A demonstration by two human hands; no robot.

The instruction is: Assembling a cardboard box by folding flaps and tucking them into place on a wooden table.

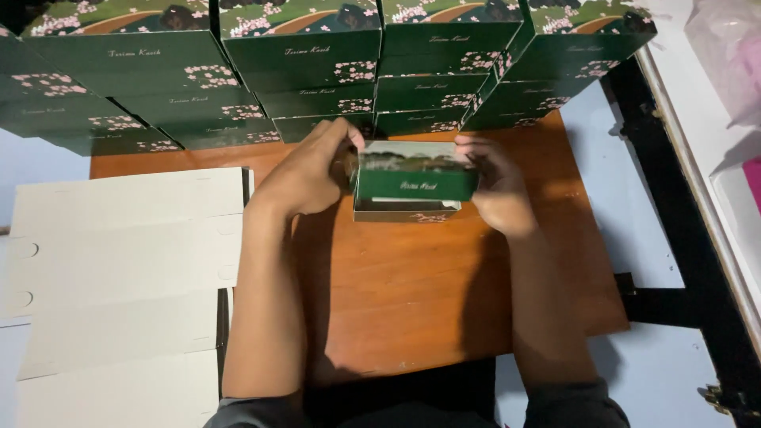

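1. Tabletop (412, 301): orange-brown wood, bare in the middle where I work. It carries everything below.

2. Stacked boxes (317, 71): finished dark green cartons with pink blossom print, piled in rows along the far edge, several layers high. The nearest row stands just behind my hands.

3. Flat blanks (127, 261): pale unfolded card sheets overlapping at my left, partly off the edge of the wood, with small round cut-outs on their left side. Well apart from the piece in hand.

4. Green box (416, 184): the piece I hold, raised slightly above the tabletop centre, between the stack and me. Its long axis runs left to right across my view. The lid's printed face tilts up and away; the green front wall faces me. Below the lid a lower tray section shows, dark inside, not fully covered.

5. Left hand (305, 178): closed on the left end of the box, fingers curled over the top corner, thumb side hidden behind the card.

6. Right hand (495, 186): closed on the right end, fingers wrapped along that short side, palm toward the box.

7. Judgement on technique: to seat the lid well, I would keep both short ends pinched evenly, hold the long axis level, and press the two ends down together so neither corner binds. Light grip only; the thin card walls would likely crease under squeeze.
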